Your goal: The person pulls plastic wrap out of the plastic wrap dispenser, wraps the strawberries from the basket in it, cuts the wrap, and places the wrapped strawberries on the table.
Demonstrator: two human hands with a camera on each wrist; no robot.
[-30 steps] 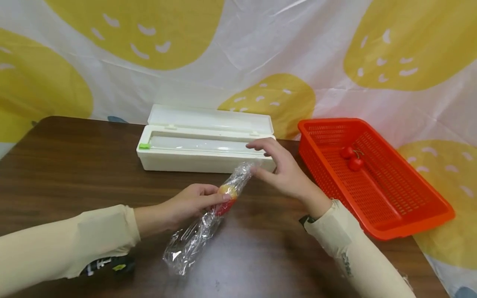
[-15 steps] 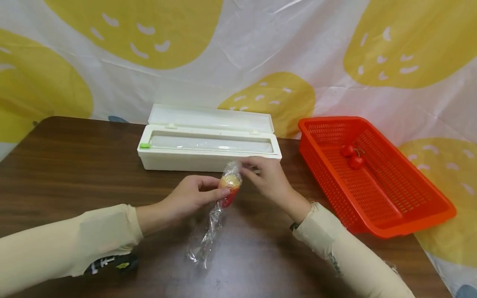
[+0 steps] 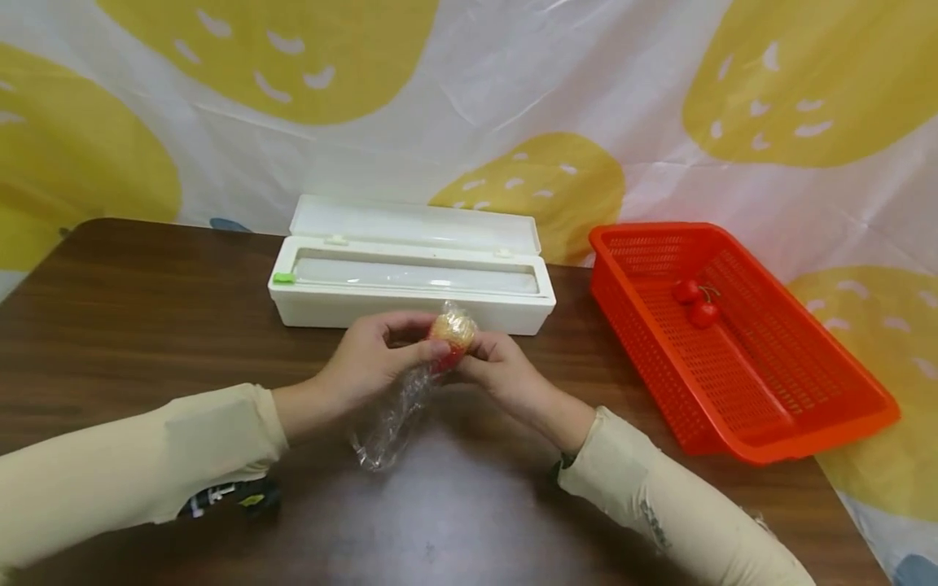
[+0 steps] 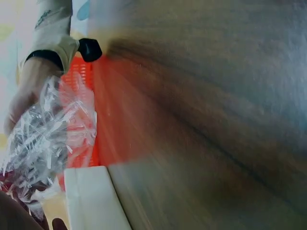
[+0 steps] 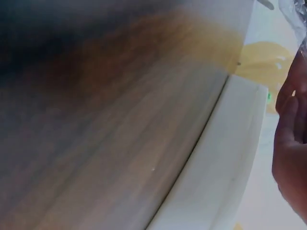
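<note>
A small red and yellow fruit-like object (image 3: 453, 330) is wrapped in clear cling film, held up in front of the white box. My left hand (image 3: 364, 355) grips it from the left, thumb across its near side. From the right, my right hand (image 3: 510, 384) pinches the wrapped object close to its lower side. A crumpled tail of cling film (image 3: 391, 427) hangs down below the hands. That loose film (image 4: 48, 139) hides much of the hold in the left wrist view. Only part of the right hand (image 5: 292, 143) shows in the right wrist view, its fingertips brought together.
Behind the hands stands a long white cling film dispenser (image 3: 414, 313), its lid (image 3: 414, 221) raised and a roll inside. To the right is a red plastic basket (image 3: 652, 370) holding two red cherries (image 3: 703, 314). A patterned curtain (image 3: 352, 163) hangs behind the brown table (image 3: 146, 325).
My right hand has come down and left from the film's upper end to the object's right side. The upper film end now lies folded close, and the object is more upright.
</note>
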